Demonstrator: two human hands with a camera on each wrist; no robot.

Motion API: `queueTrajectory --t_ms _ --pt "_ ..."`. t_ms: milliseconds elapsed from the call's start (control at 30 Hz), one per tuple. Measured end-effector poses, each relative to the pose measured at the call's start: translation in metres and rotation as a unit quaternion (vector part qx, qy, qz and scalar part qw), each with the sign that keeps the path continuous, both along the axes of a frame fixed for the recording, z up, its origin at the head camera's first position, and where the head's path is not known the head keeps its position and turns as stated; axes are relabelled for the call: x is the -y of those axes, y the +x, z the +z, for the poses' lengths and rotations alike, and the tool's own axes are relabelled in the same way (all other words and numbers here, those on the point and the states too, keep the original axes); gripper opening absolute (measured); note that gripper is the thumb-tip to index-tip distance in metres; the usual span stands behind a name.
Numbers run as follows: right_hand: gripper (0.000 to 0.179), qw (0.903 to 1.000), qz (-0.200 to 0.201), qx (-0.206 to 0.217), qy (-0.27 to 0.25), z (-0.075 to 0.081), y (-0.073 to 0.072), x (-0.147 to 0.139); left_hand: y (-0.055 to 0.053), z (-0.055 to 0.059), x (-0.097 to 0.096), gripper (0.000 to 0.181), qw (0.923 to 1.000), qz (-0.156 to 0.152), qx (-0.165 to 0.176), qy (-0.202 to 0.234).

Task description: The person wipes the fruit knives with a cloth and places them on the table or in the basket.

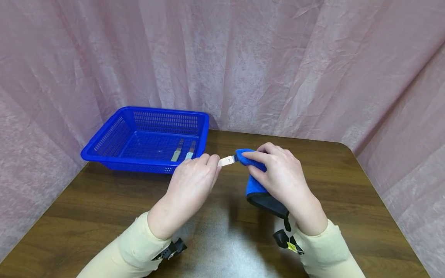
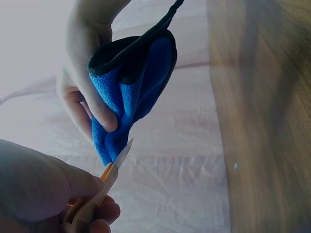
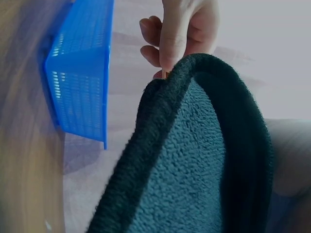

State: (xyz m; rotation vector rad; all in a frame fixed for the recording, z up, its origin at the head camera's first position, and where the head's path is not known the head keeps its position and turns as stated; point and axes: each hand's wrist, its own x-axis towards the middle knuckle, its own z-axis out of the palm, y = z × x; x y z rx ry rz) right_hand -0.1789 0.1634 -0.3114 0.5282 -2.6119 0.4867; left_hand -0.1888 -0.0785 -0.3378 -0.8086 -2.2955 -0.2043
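Observation:
My left hand (image 1: 194, 175) grips a small folding knife (image 1: 226, 161) by its cream handle, with the blade out and pointing right. A blue cloth (image 1: 256, 185) with dark edging and a dark underside is pinched by my right hand (image 1: 281, 170) between thumb and fingers. In the head view, part of the cloth covers the blade's far end. The left wrist view shows the pointed blade (image 2: 125, 151) against the folded cloth. Seen from the right wrist, the cloth's dark side (image 3: 184, 170) hides most of the knife. Both hands are above the table.
A blue plastic basket (image 1: 125, 160) stands at the back left of the wooden table (image 1: 333, 185). Inside lie two knives with blades out, one with a pale green handle (image 1: 175, 155) and one with a pale blue handle (image 1: 189, 155). Pink curtains (image 1: 264, 69) hang behind.

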Motion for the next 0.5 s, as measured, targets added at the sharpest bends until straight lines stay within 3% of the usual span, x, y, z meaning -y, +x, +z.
queueTrajectory --t_ms 500 --pt "0.034 0.9996 -0.022 0.018 -0.002 0.0030 -0.0037 -0.0102 0.0002 0.0016 0.0010 0.024 1.0000 0.004 0.006 0.001"
